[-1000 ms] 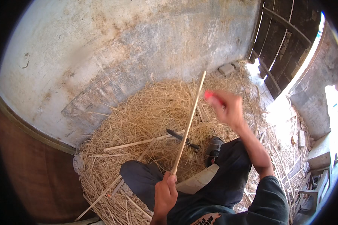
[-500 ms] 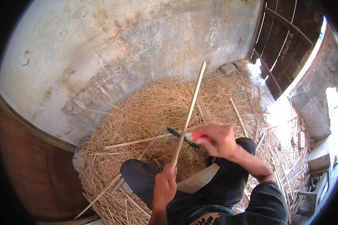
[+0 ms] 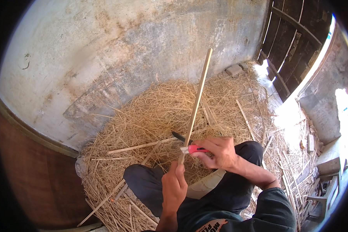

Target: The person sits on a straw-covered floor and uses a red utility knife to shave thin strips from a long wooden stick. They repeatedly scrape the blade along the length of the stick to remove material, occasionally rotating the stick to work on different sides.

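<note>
My left hand [image 3: 174, 187] is closed round the lower end of a pale, slim bamboo strip [image 3: 199, 94], which stands up at a slant with its far tip leaning right. In my right hand [image 3: 220, 151] is a red utility knife [image 3: 197, 149]. Its blade crosses the strip just above my left fingers and appears to touch it. Behind the strip a dark blade [image 3: 177, 135] points to the left; its other end is hidden by the strip and my right hand.
Straw-like shavings [image 3: 150, 112] cover the floor around my folded legs, with several loose strips [image 3: 141, 147] on top. A stained wall [image 3: 143, 46] rises ahead. A brown panel [image 3: 31, 170] is at left, a block [image 3: 233, 70] by the far wall, dark planks [image 3: 286, 42] at far right.
The utility knife has come down along the strip toward my left hand, my right hand moving slightly left and down. The strip and my left hand have shifted up a little.
</note>
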{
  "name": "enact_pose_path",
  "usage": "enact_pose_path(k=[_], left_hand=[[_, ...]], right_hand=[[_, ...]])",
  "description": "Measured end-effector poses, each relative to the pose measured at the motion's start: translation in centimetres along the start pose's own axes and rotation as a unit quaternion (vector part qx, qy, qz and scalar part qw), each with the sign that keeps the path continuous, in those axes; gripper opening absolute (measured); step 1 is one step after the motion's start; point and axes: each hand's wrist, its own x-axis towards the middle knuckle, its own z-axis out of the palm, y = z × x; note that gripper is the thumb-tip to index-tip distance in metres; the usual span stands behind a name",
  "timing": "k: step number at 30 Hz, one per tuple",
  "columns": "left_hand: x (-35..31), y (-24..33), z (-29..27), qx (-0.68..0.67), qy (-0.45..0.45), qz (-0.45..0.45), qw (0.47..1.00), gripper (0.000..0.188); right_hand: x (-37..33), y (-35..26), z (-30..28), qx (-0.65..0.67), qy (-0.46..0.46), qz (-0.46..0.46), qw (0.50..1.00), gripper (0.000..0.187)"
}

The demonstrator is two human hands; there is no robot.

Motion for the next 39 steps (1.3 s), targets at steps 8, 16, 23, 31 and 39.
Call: enact_pose_path(k=[8,16,23,31,39], left_hand=[[-0.8,0.5,-1.2,0.027,-0.023,-0.052,0.998,0.036],[-2.7,-0.6,-1.3,0.015,-0.027,-0.065,0.997,0.045],[-6.0,-1.6,-2.2,0.037,-0.096,-0.111,0.989,0.047],[-6.3,-6.2,-4.4,-0.183,-0.219,-0.210,0.935,0.055],[-2.1,-6.4,-5.4,-0.362,-0.304,-0.250,0.845,0.075]], right_hand=[[1.4,0.4,-0.9,-0.028,-0.020,-0.044,0.998,0.032],[4.9,4.4,-3.2,-0.077,0.082,0.065,0.992,0.027],[9.3,11.7,-7.6,-0.124,0.120,0.219,0.960,0.031],[5.7,19.5,-9.3,-0.286,-0.220,0.294,0.885,0.047],[4.0,14.8,-5.2,0.034,-0.198,0.266,0.943,0.045]])
